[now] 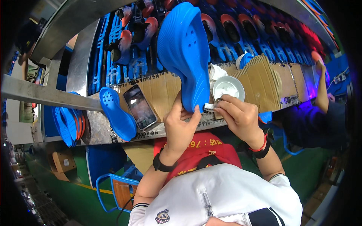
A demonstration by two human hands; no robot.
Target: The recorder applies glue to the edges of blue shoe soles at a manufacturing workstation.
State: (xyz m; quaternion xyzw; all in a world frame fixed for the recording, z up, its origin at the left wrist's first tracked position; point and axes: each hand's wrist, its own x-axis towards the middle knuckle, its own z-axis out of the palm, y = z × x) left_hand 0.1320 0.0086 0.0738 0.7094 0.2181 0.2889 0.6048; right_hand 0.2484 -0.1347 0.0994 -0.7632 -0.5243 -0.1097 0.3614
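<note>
My left hand [180, 122] is closed around the lower, narrower end of a large blue shoe sole [188, 56], which stands up over the bench with small holes in its upper part. My right hand [238, 116] pinches a small tool with a whitish, brush-like end [209, 106]. That end is close to the sole's lower right edge; whether they touch I cannot tell. Just beyond my right fingers sits a white bowl [241, 89] with white stuff inside. Crumpled white cloth or paper [217, 71] lies beside the bowl.
A phone [140, 107] and another blue sole [117, 115] lie left on the cardboard-covered bench [166, 84]. Several soles [68, 124] hang at its left end, near a metal bar [49, 92]. Behind runs a blue rack with red-and-black shoe parts [230, 28]. A co-worker's arm [321, 84] is at right.
</note>
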